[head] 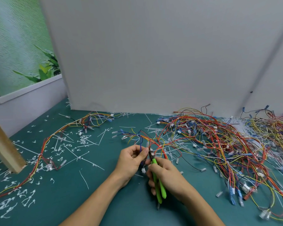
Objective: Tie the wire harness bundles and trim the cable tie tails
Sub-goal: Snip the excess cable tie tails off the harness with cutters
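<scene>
Green tabletop (104, 193) is carrying white cut tails (60, 150) all over, so we are judging many ties already trimmed. One tied harness (44, 144) is lying at the left. Near centre, our left hand (131, 162) is pinching a bundle (144, 139) in its grip. Our right hand (168, 175) is wrapping its grip round green cutters (155, 176), their nose at the bundle. At the right a big pile (219, 144) is waiting, and we cannot tell how much of it is tied.

Matt, smooth teal table surface (64, 193); glossy green plastic cutter handles (163, 191); smooth plastic-sheathed wires (219, 144) right; bare pale wood post (5, 149) left; matt white board (153, 54) far.
</scene>
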